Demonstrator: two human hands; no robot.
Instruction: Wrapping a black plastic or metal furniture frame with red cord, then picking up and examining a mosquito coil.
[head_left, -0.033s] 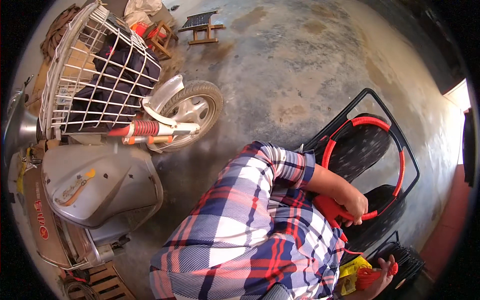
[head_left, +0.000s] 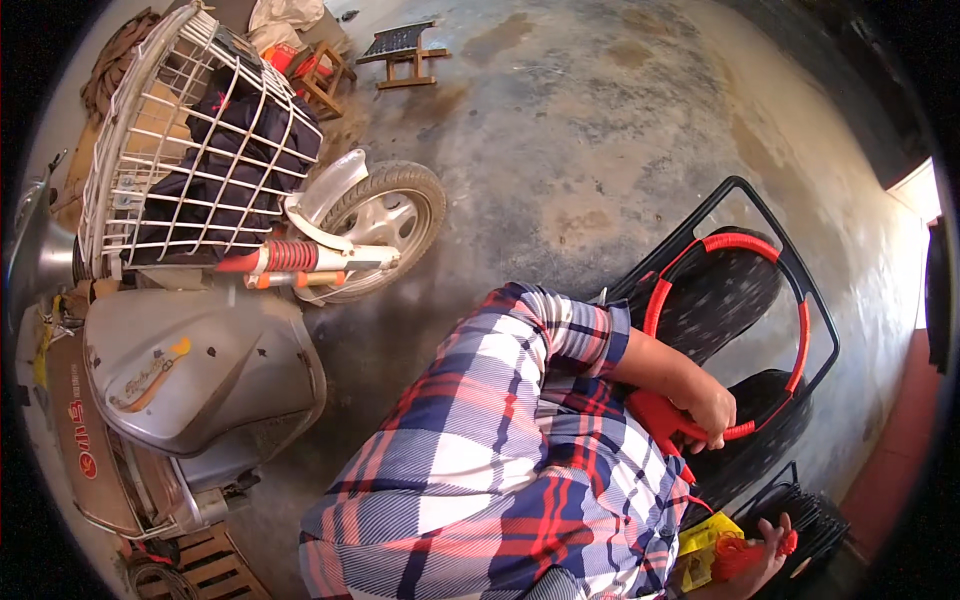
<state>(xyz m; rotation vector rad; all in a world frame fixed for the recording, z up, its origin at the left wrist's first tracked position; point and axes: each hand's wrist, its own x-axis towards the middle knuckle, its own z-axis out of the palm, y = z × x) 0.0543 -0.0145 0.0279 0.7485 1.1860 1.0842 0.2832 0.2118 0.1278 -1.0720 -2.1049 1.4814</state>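
My left hand (head_left: pixel 706 408) is closed on the lower part of a black ring (head_left: pixel 806 330) wrapped in stretches with red cord. Bare black stretches show between the wrapped parts. The ring lies against a black metal frame (head_left: pixel 765 205) with rounded corners. Beside my left hand is a flat red piece (head_left: pixel 655 418), partly covered by the hand and forearm. Lower right, my right hand (head_left: pixel 768 555) is closed around a bundle of red cord (head_left: pixel 736 553), its fingers curled. A strand of red cord runs up between the two hands.
Two dark speckled shoes or cushions (head_left: pixel 715 300) show through the ring. A yellow bag (head_left: pixel 705 535) lies by my right hand, near a black rack (head_left: pixel 815 525). To the left stands a silver scooter (head_left: pixel 205 365) with a white wire basket (head_left: pixel 215 130). A low stool (head_left: pixel 405 45) is farther back.
My right hand and the cord bundle have shifted very slightly. My left hand and the ring stay in place.
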